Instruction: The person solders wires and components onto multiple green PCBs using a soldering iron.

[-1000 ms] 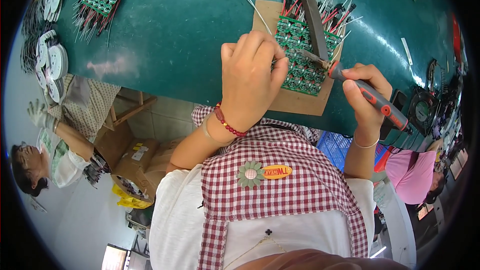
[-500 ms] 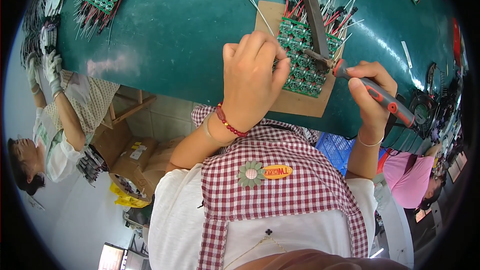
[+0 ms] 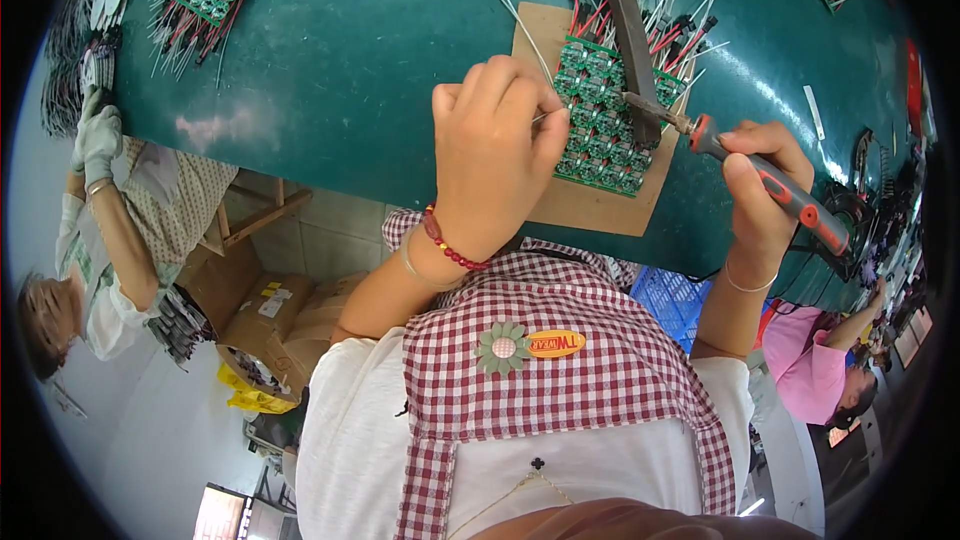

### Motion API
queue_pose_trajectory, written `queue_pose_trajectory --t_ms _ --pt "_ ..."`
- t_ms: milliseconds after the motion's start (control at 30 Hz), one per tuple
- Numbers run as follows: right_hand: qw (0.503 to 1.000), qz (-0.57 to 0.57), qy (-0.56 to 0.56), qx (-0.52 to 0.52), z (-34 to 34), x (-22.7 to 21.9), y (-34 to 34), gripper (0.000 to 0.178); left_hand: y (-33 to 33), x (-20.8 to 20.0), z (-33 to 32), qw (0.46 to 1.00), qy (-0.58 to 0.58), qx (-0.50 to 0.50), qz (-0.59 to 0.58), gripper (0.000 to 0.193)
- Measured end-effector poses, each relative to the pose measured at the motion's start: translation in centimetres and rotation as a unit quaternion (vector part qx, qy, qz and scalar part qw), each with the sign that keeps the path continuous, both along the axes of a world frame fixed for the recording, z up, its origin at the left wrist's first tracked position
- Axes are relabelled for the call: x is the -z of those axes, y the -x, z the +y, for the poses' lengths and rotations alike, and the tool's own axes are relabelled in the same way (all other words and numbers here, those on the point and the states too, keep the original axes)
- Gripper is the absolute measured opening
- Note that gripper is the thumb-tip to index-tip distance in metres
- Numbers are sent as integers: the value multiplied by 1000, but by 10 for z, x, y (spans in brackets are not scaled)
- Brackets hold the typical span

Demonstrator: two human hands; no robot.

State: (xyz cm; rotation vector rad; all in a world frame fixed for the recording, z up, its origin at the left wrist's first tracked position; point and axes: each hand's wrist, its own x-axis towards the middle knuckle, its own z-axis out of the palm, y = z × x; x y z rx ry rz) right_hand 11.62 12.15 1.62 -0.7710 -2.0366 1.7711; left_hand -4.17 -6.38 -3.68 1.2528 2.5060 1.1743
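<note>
Left hand: fingertips pinch together (anything between them is too small to tell) | right hand: fingers clamp soldering iron | green circuit board: lies on brown cardboard

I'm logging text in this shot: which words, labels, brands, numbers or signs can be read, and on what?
Orange badge on the apron: lettered; wording not copied here.
White label on a carton: too small to read.
Soldering iron: any marking too small to read.
</note>
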Motion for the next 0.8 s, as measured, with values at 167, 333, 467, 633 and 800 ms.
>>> queue_pose_trajectory --t_ms 167,333,467,633,800 --pt "1000 -12 -10 -12 -8 4 2 11 1 2 -1 1000 -8 3 5 17" --pt "999 -32 -4 6 -14 11 7 11 -1 4 1 1000 -10 3 -3 17" --pt "1000 -29 -6 -1 -16 12 7 11 0 4 1 1000 -16 2 2 17" --pt "999 -28 -17 21 -22 12 4 11 1 2 -2 1000 -10 -9 7 17" --pt "1000 -22 -20 7 -27 18 4 12 2 3 -3 1000 -10 -7 3 17"
